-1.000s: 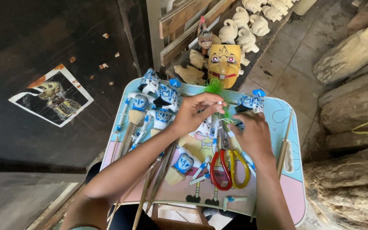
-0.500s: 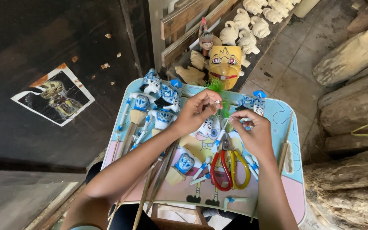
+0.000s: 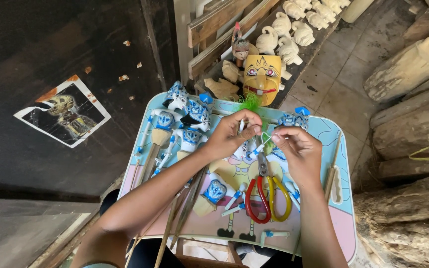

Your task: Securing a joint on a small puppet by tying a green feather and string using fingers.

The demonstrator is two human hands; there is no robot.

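Sprouting green tuft (image 3: 249,102); white stick

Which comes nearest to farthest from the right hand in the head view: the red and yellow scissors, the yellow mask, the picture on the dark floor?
From the right hand:
1. Scissors, just below it on the tray.
2. Yellow mask, above, beyond the tray's far edge.
3. Picture, far left on the dark floor.

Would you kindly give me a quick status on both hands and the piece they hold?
Left hand pinching small green-tufted piece. Right hand pinching thin white thread beside it. Scissors lying on tray just below; nothing blocking.
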